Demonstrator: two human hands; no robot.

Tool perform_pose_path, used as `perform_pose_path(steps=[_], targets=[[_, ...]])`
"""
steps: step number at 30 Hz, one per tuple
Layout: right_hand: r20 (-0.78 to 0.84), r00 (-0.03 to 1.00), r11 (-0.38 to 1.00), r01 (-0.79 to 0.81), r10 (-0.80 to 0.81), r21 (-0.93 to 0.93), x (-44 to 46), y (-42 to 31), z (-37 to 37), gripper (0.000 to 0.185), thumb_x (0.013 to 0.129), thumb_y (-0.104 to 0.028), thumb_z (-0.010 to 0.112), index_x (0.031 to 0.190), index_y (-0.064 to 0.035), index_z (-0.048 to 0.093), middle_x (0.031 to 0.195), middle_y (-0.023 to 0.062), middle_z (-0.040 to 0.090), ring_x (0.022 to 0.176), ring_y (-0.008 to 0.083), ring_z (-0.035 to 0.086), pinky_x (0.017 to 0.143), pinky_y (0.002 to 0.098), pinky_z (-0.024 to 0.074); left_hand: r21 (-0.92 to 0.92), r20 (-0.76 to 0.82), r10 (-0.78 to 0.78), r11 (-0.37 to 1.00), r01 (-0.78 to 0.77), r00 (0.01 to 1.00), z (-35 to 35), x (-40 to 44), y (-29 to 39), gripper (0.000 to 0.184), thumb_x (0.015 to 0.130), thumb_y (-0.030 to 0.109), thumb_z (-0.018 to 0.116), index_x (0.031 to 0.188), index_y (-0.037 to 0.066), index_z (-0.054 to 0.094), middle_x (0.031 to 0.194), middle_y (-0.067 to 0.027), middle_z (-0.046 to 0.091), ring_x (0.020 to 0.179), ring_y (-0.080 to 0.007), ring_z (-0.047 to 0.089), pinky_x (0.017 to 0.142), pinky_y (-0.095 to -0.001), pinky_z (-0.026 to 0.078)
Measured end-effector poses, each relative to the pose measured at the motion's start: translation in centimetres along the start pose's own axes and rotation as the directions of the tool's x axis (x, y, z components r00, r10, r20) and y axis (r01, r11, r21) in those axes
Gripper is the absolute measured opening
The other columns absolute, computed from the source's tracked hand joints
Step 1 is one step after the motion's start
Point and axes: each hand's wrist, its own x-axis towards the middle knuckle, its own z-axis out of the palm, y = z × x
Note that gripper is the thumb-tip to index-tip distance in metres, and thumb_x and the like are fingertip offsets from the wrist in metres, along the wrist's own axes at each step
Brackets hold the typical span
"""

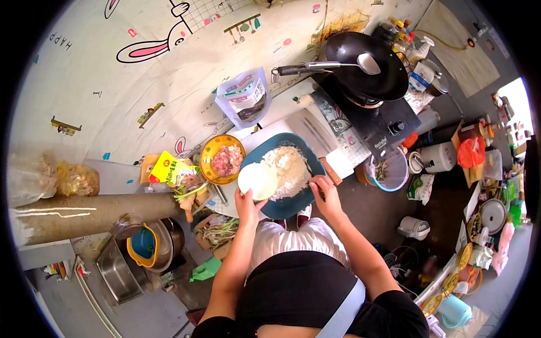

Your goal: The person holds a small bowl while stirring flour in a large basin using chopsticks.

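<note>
My left hand [248, 207] is closed on the rim of a small pale bowl [257, 181], held over the left side of a blue basin [282, 210]. White flour [288, 169] lies heaped in the basin. At the basin's right edge, my right hand [327, 198] is closed around thin dark chopsticks [321, 192], largely hidden by the fingers. Just beyond the bowl stands a yellow-rimmed bowl [207, 163] of minced meat [227, 160]. A cleaver [310, 130] with a wooden handle lies right of the basin.
A black wok [394, 76] with a spatula [367, 63] sits on the stove [389, 130] at upper right. An upright pouch [245, 101] stands behind the basin. Left are a yellow seasoning packet [169, 169] and vegetables [197, 194]. A bin [389, 172] is below the stove.
</note>
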Motion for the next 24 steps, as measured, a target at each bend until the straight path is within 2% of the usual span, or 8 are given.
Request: perform_pose_path(steps=[4,6,9,13,16,20,21,24], targets=[[0.07,0.994,0.996,0.083,-0.081,-0.032,-0.5,0.4,1.8,0.012,0.096,-0.01,0.063,0.102,0.0,0.064,0.105,0.0189,0.063,0.095,0.0404,0.063,0.082,0.0426,0.0521,-0.083,0.032,-0.077,0.993,0.08,0.996,-1.3,0.0,0.2,0.046,0.099,0.019,0.052,0.142,0.01,0.037,0.131,-0.0142,0.054,0.112,-0.0332,0.064,0.079,-0.0536,0.061],[0.086,0.995,0.999,0.036,-0.039,0.039,-0.5,0.0,2.0,0.013,0.095,-0.01,0.063,0.102,-0.0001,0.065,0.106,0.0194,0.063,0.097,0.0404,0.063,0.082,0.0427,0.0522,-0.09,0.021,-0.088,0.992,0.09,0.996,-1.6,-0.2,0.1,0.044,0.099,0.021,0.052,0.139,0.01,0.038,0.131,-0.0139,0.055,0.111,-0.033,0.064,0.078,-0.0533,0.061],[0.007,1.0,0.998,-0.008,0.008,-0.068,-0.1,-0.7,0.9,0.012,0.096,-0.01,0.063,0.102,-0.0001,0.065,0.106,0.0194,0.064,0.096,0.0405,0.063,0.082,0.0426,0.0521,-0.097,0.019,-0.087,0.991,0.089,0.996,-1.9,-0.5,0.1,0.045,0.099,0.021,0.051,0.14,0.01,0.038,0.132,-0.0143,0.054,0.112,-0.0337,0.064,0.079,-0.0531,0.061],[0.07,0.996,0.997,0.064,-0.061,-0.044,-0.7,0.0,1.8,0.012,0.096,-0.01,0.062,0.102,0.0001,0.065,0.105,0.0189,0.064,0.094,0.0396,0.064,0.081,0.0422,0.0519,-0.107,0.021,-0.094,0.99,0.096,0.995,-2.6,-0.1,-0.5,0.047,0.099,0.02,0.051,0.142,0.01,0.035,0.133,-0.0148,0.053,0.112,-0.0344,0.064,0.079,-0.0536,0.062],[0.076,0.997,1.0,-0.013,0.011,0.026,-0.3,-0.8,1.6,0.011,0.096,-0.01,0.062,0.102,0.0,0.065,0.104,0.0185,0.064,0.093,0.0385,0.065,0.079,0.0416,0.052,-0.103,0.018,-0.092,0.99,0.094,0.996,-3.0,-0.3,-0.4,0.047,0.099,0.02,0.051,0.142,0.01,0.035,0.133,-0.0152,0.052,0.111,-0.0346,0.064,0.079,-0.0538,0.062],[0.029,0.998,0.998,-0.045,0.046,-0.043,-0.1,-0.4,1.2,0.012,0.097,-0.01,0.061,0.102,-0.0002,0.065,0.103,0.0182,0.064,0.093,0.0379,0.065,0.079,0.0412,0.0522,-0.1,0.014,-0.094,0.99,0.094,0.996,-3.4,-0.2,-0.8,0.047,0.099,0.021,0.052,0.141,0.009,0.035,0.133,-0.0155,0.052,0.11,-0.0345,0.065,0.078,-0.0534,0.062],[0.037,0.998,0.993,0.062,-0.059,-0.102,-0.4,-0.5,1.7,0.012,0.097,-0.01,0.061,0.104,-0.0004,0.064,0.103,0.018,0.064,0.092,0.0386,0.065,0.079,0.0413,0.0525,-0.102,0.014,-0.093,0.99,0.094,0.996,-3.5,-0.2,-0.7,0.047,0.099,0.022,0.052,0.141,0.009,0.035,0.132,-0.0156,0.053,0.11,-0.0345,0.065,0.078,-0.0532,0.062],[0.129,0.992,1.0,0.013,-0.016,0.025,-1.2,-1.6,2.7,0.013,0.096,-0.01,0.062,0.104,-0.0002,0.064,0.104,0.0185,0.064,0.094,0.0401,0.064,0.081,0.0421,0.0519,-0.09,0.012,-0.08,0.993,0.081,0.997,-3.6,-0.4,-0.6,0.047,0.099,0.022,0.052,0.141,0.009,0.035,0.132,-0.0154,0.053,0.11,-0.0342,0.065,0.077,-0.0521,0.063]])
